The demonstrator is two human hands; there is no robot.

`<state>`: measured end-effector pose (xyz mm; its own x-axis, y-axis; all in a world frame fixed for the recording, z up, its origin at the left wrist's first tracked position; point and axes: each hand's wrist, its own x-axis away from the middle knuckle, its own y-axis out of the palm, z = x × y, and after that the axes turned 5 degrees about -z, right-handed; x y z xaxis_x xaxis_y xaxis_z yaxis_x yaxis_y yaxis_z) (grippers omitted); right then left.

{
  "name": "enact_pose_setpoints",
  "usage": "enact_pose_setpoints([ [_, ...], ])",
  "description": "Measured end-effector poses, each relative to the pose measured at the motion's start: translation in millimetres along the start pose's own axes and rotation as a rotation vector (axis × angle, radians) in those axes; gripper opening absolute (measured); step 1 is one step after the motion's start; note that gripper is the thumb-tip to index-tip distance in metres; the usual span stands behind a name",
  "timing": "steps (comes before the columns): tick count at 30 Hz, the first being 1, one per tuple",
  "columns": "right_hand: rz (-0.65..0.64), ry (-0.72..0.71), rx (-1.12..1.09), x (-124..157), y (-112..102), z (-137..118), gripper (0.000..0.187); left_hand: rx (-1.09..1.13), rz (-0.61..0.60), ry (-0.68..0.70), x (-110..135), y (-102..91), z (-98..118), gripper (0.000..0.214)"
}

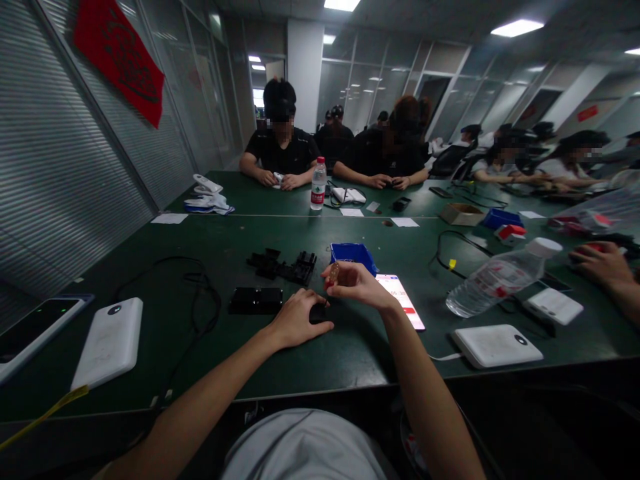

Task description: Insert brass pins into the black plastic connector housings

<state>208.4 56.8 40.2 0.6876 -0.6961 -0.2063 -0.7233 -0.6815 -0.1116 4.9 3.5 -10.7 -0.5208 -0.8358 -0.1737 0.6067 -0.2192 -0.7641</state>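
Observation:
My left hand [300,318] rests low over the green table, its thumb and fingers closed around a small black part [319,312]. Just above and to the right, my right hand [359,285] pinches a small brownish-gold piece [334,269] with some red by it; its exact kind is too small to tell. A black rectangular case [256,301] lies to the left of my left hand. Beyond it are several loose black plastic parts [283,265]. A blue bin [353,253] stands behind my right hand, its contents mostly hidden.
A lit phone [400,300] lies beside my right wrist. To the right are a tilted water bottle [495,283] and a white power bank [497,345]. Another power bank [110,341] and a black cable [207,293] lie left. People sit across the table; a neighbour's hand [603,263] shows at right.

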Motion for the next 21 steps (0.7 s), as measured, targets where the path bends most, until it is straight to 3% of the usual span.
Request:
enact_pose_setpoints([
  [21, 0.039, -0.002, 0.076, 0.8, -1.6, 0.5, 0.022, 0.024, -0.008, -0.014, -1.1, 0.7, 0.2, 0.039],
])
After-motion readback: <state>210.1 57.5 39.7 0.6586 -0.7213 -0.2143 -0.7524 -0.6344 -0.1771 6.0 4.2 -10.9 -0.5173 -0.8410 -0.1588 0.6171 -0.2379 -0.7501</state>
